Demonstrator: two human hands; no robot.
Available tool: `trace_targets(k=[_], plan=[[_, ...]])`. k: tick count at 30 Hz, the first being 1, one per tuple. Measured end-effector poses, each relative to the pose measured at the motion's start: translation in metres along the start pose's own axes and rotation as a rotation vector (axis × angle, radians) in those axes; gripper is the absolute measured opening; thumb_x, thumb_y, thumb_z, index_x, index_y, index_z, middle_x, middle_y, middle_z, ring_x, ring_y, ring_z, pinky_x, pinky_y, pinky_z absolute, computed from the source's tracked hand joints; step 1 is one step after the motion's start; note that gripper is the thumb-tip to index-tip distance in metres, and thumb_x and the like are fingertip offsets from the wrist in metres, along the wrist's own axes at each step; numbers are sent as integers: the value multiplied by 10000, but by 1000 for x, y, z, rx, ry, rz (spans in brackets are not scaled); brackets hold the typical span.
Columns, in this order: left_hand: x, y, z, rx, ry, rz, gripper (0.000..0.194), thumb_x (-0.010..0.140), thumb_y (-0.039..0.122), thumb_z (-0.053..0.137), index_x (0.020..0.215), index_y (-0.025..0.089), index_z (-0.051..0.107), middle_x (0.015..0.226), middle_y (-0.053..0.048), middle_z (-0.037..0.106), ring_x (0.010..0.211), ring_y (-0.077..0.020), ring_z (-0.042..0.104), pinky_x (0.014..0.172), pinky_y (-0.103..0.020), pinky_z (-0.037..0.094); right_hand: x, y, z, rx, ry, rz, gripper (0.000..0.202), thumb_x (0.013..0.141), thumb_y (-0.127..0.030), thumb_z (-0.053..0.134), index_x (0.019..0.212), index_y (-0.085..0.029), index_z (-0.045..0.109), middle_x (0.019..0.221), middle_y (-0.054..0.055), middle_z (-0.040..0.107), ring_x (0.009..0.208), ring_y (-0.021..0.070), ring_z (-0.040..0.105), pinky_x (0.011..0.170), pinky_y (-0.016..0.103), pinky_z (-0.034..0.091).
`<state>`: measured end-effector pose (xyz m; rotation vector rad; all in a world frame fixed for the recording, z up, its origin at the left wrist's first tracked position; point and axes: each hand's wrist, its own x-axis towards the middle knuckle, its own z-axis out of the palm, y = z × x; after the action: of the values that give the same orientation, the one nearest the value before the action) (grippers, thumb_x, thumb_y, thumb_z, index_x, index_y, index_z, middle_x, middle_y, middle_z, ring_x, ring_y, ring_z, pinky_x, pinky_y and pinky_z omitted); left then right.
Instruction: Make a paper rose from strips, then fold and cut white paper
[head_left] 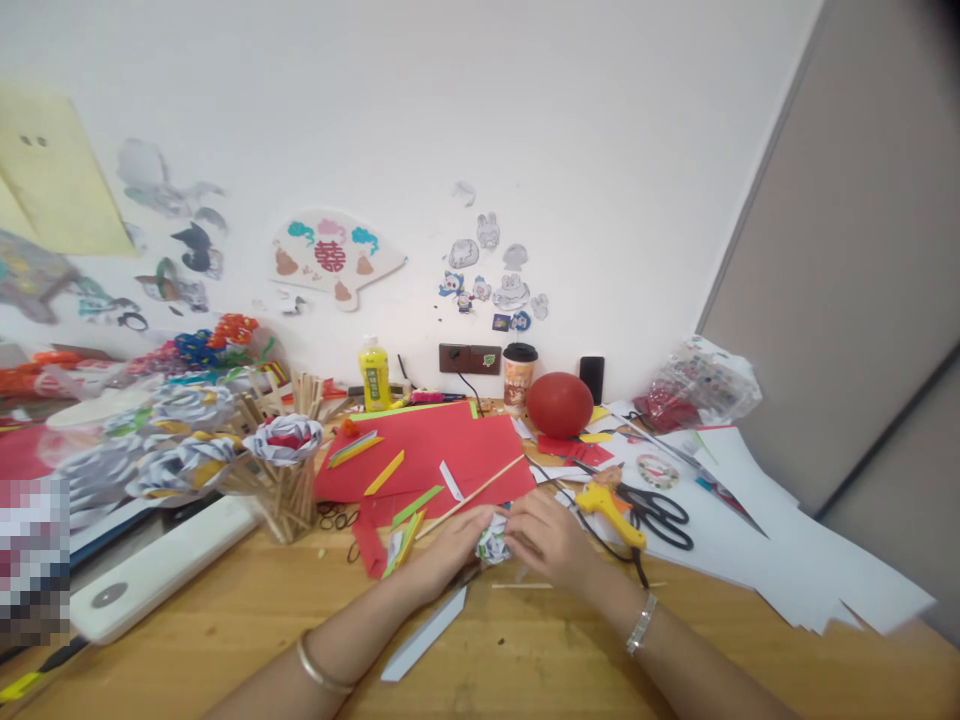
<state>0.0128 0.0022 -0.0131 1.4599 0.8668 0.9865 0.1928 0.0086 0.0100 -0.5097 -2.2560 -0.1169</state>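
Between both hands is a small folded-paper piece (493,543), white with green, much like a paper flower; its lower side is partly hidden. My left hand (450,548), a bangle on its wrist, closes on the piece from the left. From the right, my right hand (549,532) pinches it with bent fingers; a bracelet circles that wrist. A folded white paper strip (425,637) lies on the wooden table (525,660) under my left forearm. Just beyond the hands, a thin wooden stick (474,495) slants over red paper (427,445). Yellow and green strips (409,535) lie left of my left hand.
A yellow glue gun (611,512) with its cord and black scissors (658,515) lie right of my right hand, on white paper sheets (720,545). Behind stand a red balloon (560,404), a cup (519,380) and a yellow bottle (373,375). Paper flowers (283,440) on sticks stand left.
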Motion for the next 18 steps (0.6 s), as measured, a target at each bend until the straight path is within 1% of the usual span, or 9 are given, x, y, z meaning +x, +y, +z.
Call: trace_targets(k=[3,7,11,13,15,18], plan=[[-1,1,1,-4,18,0,362,855,446,431,1005,188,637,980,-58,670,907,-207,566,838,-327,408,0,-1,0,-15,-5,-12,160,898,-209,453,808,-170,580,790,48,606,714,161,484,628,272,405],[-1,4,2,2,40,-2,340,847,445,445,955,191,643,951,-51,669,885,-201,563,817,-316,414,-1,-2,3,-41,51,-18,153,901,-189,455,836,-168,592,804,44,623,717,159,482,638,273,401],[-2,6,3,12,48,-5,362,843,456,432,991,193,633,997,-66,660,915,-209,560,826,-327,421,-1,-3,5,-134,82,-30,132,888,-155,474,839,-159,596,815,47,632,706,159,472,625,279,384],[-2,3,3,53,56,-18,366,851,457,409,1019,215,627,1040,-64,651,949,-213,555,848,-344,418,-1,-3,5,-195,51,-46,124,884,-148,482,838,-159,597,810,44,631,706,161,469,623,284,376],[-2,0,1,111,76,-24,359,854,452,405,1026,231,629,1091,-60,635,1002,-217,536,901,-357,388,-1,-3,4,-260,-12,-69,131,882,-144,480,819,-157,594,788,42,622,699,163,462,618,292,366],[-1,-7,-1,165,114,-13,357,840,445,433,1019,208,631,1128,-70,615,1061,-226,497,977,-357,314,-2,-3,5,-373,-113,-105,153,883,-124,457,815,-148,592,755,46,599,685,170,451,601,302,349]])
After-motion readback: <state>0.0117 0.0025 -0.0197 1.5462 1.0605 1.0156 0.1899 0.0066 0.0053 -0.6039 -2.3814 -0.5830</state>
